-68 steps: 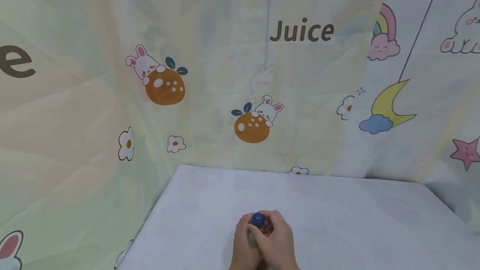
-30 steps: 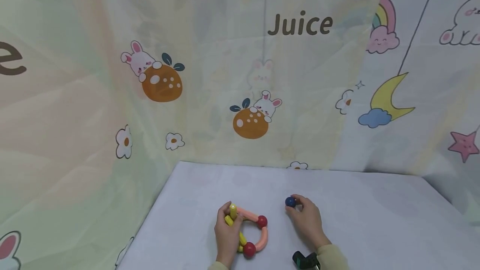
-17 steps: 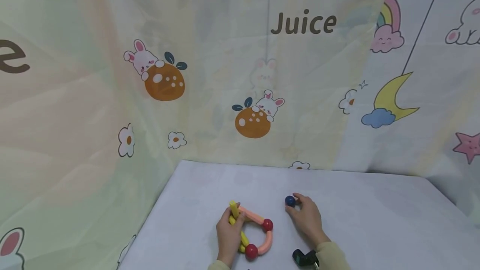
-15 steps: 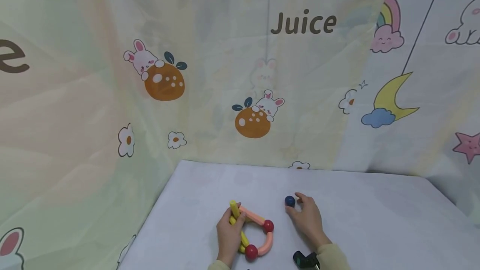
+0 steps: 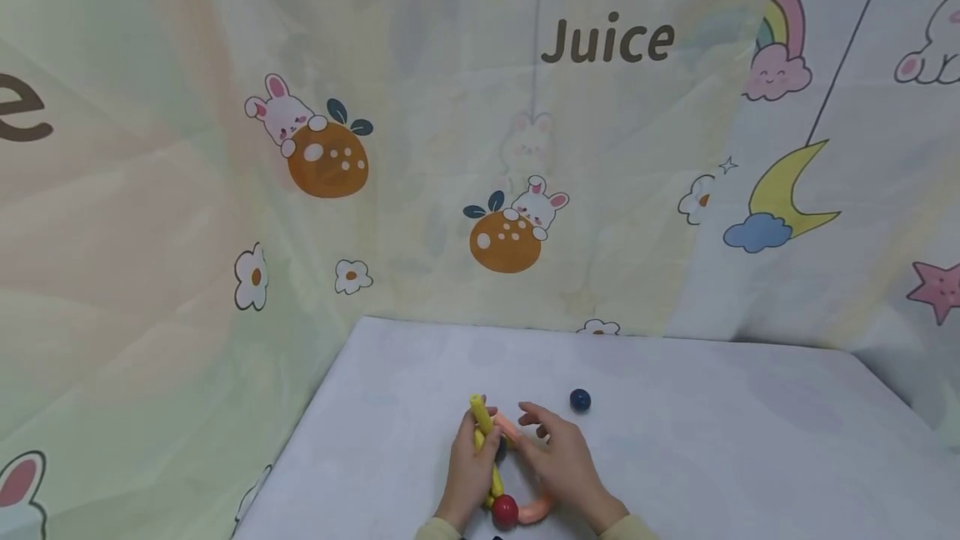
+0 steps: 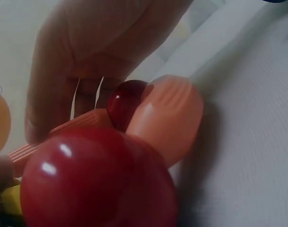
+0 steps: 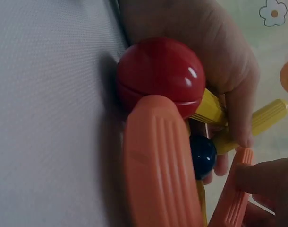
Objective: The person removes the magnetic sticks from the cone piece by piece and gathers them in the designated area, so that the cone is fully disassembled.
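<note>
My left hand (image 5: 472, 461) grips yellow building rods (image 5: 482, 413) of a magnetic toy frame. One yellow rod juts out past the fingertips. A dark blue ball (image 7: 203, 157) joins rods inside the frame. The near corner has a large red ball (image 5: 505, 512), with a curved orange rod (image 5: 536, 512) running from it. My right hand (image 5: 566, 465) is at the frame's right side. Its thumb and fingers pinch a straight orange rod (image 7: 233, 189). Another red ball (image 6: 127, 101) shows under the right hand in the left wrist view; the head view hides it.
A loose blue ball (image 5: 581, 400) lies on the white table (image 5: 712, 440), beyond and to the right of the right hand. A printed curtain (image 5: 420, 148) hangs behind the table's back edge.
From the hands being together, the right hand carried the blue ball out to the right. It has since let go of it there and come back left to the frame.
</note>
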A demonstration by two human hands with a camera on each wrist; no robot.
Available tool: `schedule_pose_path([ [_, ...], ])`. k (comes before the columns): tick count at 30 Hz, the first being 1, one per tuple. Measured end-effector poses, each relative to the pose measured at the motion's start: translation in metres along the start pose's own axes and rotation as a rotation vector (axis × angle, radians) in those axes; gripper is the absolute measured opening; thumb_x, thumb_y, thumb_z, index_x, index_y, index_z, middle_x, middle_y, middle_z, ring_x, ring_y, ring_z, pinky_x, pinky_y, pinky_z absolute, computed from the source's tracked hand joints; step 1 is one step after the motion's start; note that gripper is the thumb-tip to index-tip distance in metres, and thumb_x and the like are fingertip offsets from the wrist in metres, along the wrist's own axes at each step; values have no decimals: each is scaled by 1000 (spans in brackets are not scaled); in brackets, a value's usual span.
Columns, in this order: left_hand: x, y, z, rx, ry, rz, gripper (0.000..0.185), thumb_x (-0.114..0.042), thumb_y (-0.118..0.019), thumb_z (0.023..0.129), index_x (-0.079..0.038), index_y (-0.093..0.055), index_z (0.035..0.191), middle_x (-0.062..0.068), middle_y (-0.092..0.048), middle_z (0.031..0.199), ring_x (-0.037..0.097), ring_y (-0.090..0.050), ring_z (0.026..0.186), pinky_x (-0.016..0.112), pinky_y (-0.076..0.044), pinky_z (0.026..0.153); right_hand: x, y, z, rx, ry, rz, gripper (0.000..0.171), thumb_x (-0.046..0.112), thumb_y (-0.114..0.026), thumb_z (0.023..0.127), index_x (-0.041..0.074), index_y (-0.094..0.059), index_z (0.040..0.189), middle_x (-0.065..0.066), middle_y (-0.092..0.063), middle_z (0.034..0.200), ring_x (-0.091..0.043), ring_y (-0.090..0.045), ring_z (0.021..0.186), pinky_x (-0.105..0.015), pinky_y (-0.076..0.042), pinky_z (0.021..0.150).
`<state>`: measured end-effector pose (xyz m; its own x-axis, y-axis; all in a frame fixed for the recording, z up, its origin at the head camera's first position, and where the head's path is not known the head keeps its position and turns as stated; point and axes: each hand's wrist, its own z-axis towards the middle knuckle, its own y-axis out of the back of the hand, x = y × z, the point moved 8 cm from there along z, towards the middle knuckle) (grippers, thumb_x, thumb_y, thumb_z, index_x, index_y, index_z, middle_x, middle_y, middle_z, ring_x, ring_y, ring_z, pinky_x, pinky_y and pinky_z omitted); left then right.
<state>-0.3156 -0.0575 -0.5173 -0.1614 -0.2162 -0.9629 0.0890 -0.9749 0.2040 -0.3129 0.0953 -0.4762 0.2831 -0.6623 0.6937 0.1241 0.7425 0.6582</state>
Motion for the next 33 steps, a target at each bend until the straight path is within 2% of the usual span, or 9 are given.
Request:
schedule_pose_path([
  [4, 2, 2, 0, -32, 47, 24, 42, -19, -58, 98, -6, -45, 136, 8, -55, 130, 23, -54, 117, 41, -47, 96, 4, -9, 1, 31, 35, -24, 40, 23, -75, 86, 15, -65, 125, 15, -68, 91, -5, -53, 77, -21, -44, 64],
  [9, 2, 20, -1, -226, 92, 21, 48, -10, -69, 89, -4, -48, 132, 7, -57, 110, 16, -56, 89, 24, -51, 66, 0, 12, 1, -97, -37, 58, 41, 18, -71, 89, 17, -61, 129, 12, -63, 93, -5, -53, 71, -20, -47, 60],
  [13, 2, 31, -2, -350, 94, 19, 68, -6, -72, 86, -3, -38, 144, 11, -54, 120, 18, -57, 94, 26, -52, 73, -12, 38, -2, -186, -96, 180, 48, 2, -68, 85, 13, -58, 131, 0, -63, 99, -10, -59, 74, -21, -52, 61],
  [16, 2, 37, -4, -414, 100, 38, 84, -6, -74, 85, -6, -24, 153, 14, -48, 132, 21, -58, 100, 33, -53, 82, -31, 47, -7, -182, -192, 239, 45, 4, -67, 87, 10, -56, 131, -6, -63, 104, -14, -62, 78, -22, -53, 60],
  [22, -5, 43, -7, -479, 48, 119, 85, -9, -75, 84, -3, -25, 152, 18, -35, 148, 35, -46, 124, 51, -43, 100, -72, 54, -23, -96, -345, 151, 42, 21, -74, 87, 9, -58, 123, -4, -65, 99, -14, -57, 77, -21, -49, 60],
  [25, -12, 41, -10, -476, -6, 196, 78, -12, -77, 83, -4, -35, 148, 17, -32, 151, 36, -32, 136, 55, -32, 109, -86, 54, -30, -60, -381, 80, 32, 23, -78, 83, 10, -64, 108, 1, -61, 84, -14, -50, 73, -21, -42, 58],
  [27, -23, 37, -14, -470, -99, 252, 67, -10, -78, 81, -5, -47, 141, 13, -38, 149, 34, -29, 140, 57, -25, 111, -91, 54, -33, -50, -379, 44, 25, 24, -80, 80, 12, -66, 97, 1, -56, 75, -14, -47, 70, -22, -38, 57],
  [30, -46, 22, -23, -419, -277, 323, 41, -3, -76, 80, -11, -64, 119, 4, -53, 135, 24, -44, 131, 47, -36, 109, -91, 49, -37, -24, -356, -5, 24, 30, -82, 77, 16, -64, 85, 3, -49, 68, -13, -43, 65, -23, -32, 54],
  [33, -62, -2, -33, -281, -389, 341, 27, 0, -72, 82, -16, -69, 104, -3, -61, 117, 13, -58, 112, 33, -51, 94, -86, 42, -40, 8, -291, -41, 32, 42, -83, 73, 20, -61, 77, 5, -46, 64, -11, -41, 61, -23, -30, 53],
])
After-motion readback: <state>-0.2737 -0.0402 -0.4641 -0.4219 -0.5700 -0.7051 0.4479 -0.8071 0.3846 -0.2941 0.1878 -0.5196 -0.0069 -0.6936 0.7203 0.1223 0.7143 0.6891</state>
